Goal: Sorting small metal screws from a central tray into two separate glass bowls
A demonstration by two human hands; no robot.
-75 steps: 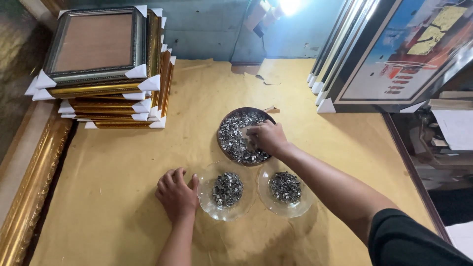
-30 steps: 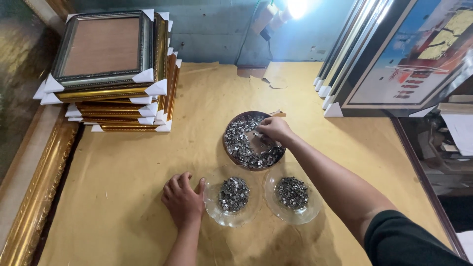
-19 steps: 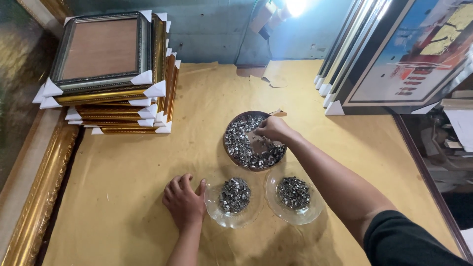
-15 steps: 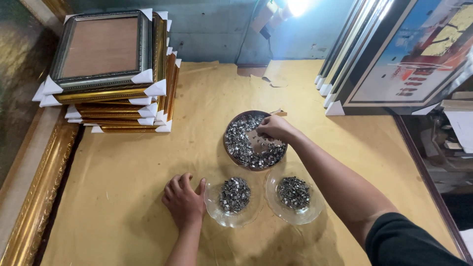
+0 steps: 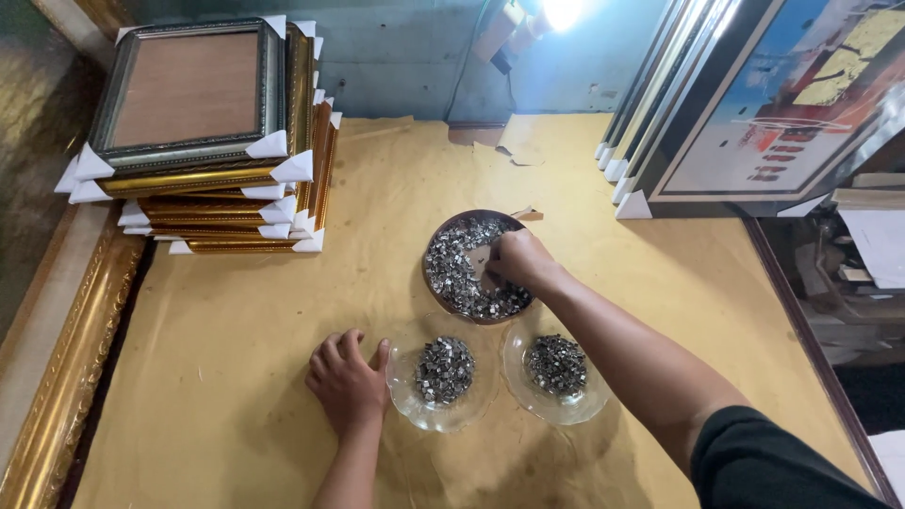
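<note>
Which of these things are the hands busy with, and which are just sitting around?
In use: right hand in the brown bowl of small metal bits; left hand beside the left glass dish; right glass dish.

Lying about: stacked frames; leaning pictures; gold moulding.

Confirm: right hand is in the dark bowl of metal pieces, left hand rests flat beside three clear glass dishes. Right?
Not quite: the head view shows two clear glass dishes, not three. The rest holds: the right hand is in the dark bowl of metal pieces, and the left hand rests flat beside the dishes.
</note>
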